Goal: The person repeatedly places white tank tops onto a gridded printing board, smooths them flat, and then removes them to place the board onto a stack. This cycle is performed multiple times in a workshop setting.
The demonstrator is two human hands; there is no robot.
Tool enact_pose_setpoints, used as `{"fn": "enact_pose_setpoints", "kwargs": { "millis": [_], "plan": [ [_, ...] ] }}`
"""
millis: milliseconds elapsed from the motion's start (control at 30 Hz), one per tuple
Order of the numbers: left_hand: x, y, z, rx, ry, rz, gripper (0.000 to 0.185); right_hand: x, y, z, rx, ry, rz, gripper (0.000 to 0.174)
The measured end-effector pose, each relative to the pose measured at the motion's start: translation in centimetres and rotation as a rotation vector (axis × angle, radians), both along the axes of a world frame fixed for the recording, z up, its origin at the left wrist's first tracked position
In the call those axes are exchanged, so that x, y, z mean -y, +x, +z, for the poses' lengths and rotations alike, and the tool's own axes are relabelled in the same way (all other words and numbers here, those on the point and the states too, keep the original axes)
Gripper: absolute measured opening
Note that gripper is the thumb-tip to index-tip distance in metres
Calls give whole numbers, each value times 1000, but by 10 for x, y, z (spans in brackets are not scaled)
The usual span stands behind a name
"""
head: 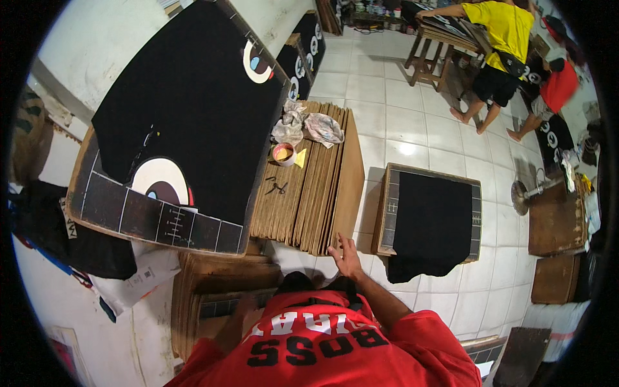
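My right hand (347, 261) has its fingers apart at the near corner of an upright stack of thin brown boards (321, 193). Whether the fingertips touch the outermost board I cannot tell. Low on the left, my left hand (245, 304) is a dark blur beside more stacked boards (227, 271), its fingers unclear. To the left, a large board (145, 220) with white ruled marks carries black fabric (193, 106) printed with cartoon eyes. On the right, black fabric (433, 217) covers another marked board (389, 213) and hangs over its near edge.
Crumpled rags (324, 129) and a tape roll (284, 154) rest on the upright boards. Behind, a person in yellow (503, 29) stands at a wooden stand (428, 63), near another person in red (558, 87). A fan (521, 197) is at right, on white floor tiles (406, 121).
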State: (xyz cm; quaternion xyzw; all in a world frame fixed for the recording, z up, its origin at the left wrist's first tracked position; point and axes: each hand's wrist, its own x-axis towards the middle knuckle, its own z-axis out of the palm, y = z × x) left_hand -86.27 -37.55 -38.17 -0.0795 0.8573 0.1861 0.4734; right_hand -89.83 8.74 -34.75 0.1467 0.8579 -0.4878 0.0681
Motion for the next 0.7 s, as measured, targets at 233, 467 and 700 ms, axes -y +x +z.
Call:
{"fn": "enact_pose_setpoints", "kwargs": {
  "millis": [233,467,700],
  "plan": [
    [-87,-25,23,-367,463,402,39,-31,4,11,-237,7,98,78],
    [-94,-31,31,-316,415,448,33,-61,-9,16,-45,-8,45,107],
    [-48,-37,-29,-346,395,214,29,-64,-21,5,15,348,-439,49]
  ]
}}
